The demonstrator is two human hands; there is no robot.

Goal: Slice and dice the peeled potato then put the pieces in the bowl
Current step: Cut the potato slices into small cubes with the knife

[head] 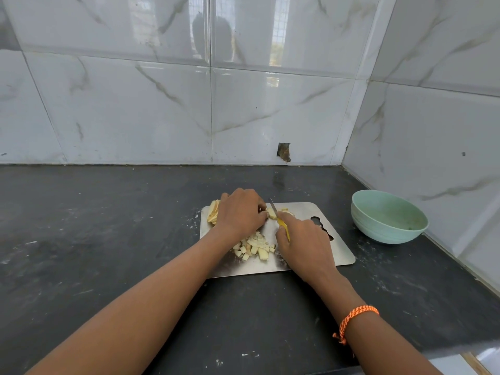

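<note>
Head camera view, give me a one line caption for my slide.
Right hand dices potato with a yellow-handled knife on a steel board; left hand steadies it.

Both bare forearms reach in from the bottom edge, converging toward the middle. The left hand (239, 212) lies palm down, knuckles up, fingers curled toward 3 o'clock and pinching. The right hand (303, 240) sits at its 4 o'clock, just beside it, fingers wrapped in a closed grip, forefinger extended toward 11 o'clock. An orange thread band (354, 319) circles the right wrist.
</note>
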